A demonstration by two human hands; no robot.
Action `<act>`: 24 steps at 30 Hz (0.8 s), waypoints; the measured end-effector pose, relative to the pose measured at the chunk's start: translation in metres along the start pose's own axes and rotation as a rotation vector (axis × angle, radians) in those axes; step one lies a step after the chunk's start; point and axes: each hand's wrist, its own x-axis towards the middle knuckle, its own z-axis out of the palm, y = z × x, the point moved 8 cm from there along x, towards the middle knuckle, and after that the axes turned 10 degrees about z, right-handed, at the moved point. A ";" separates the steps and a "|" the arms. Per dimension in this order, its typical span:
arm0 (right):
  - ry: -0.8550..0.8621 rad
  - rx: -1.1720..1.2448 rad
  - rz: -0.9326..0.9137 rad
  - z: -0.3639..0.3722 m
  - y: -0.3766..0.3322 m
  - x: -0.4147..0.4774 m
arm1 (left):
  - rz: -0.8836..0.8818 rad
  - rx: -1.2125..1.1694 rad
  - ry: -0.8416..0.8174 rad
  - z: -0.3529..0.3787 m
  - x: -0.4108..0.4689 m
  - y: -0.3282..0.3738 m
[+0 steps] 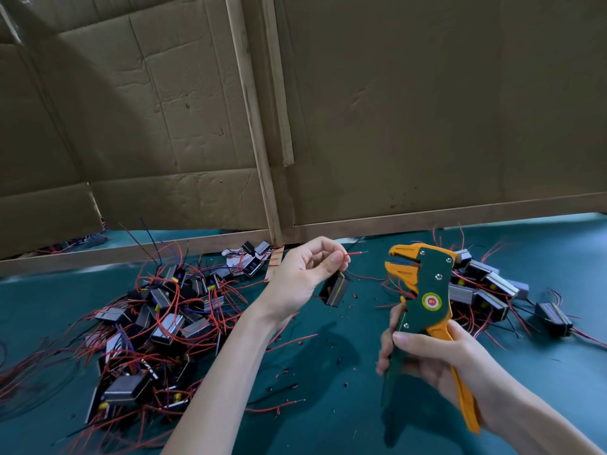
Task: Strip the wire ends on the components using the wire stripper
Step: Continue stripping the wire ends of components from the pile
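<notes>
The left hand (305, 277), at the middle of the frame, pinches a red wire (354, 253) between thumb and forefinger. The wire's free end sticks out to the right of the fingertips, and its tip looks thinner and paler than the rest. The component (335, 290) that the wire belongs to hangs just below the pinch, tilted, off the green table mat (328, 405). To the right, the right hand (437, 359) wraps its fingers round both handles of the green and orange wire stripper (427, 290) and holds it upright. The tool's head is above the hand, its jaws parted and facing left. The wire's tip is level with the upper jaw, near it but not touching. A tangled pile of components (154, 323) with red leads lies at lower left, and a smaller heap (486, 290) lies behind the stripper at right. Small bits of insulation (328, 339) dot the mat between the arms. Cardboard sheets (427, 110) fill the upper frame.
</notes>
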 end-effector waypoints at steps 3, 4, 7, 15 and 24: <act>-0.004 -0.049 0.017 -0.001 0.004 0.000 | 0.023 0.115 -0.050 0.004 0.001 0.010; -0.005 -0.068 0.022 -0.001 0.005 0.000 | 0.032 0.154 -0.067 0.006 0.001 0.013; -0.005 -0.094 0.031 0.001 0.007 -0.002 | 0.035 0.205 -0.094 0.012 0.001 0.017; 0.010 -0.113 0.020 0.008 0.000 -0.009 | -0.005 0.221 -0.118 0.013 -0.001 0.017; 0.012 -0.124 0.020 0.010 -0.001 -0.012 | -0.021 0.209 -0.149 0.014 -0.003 0.020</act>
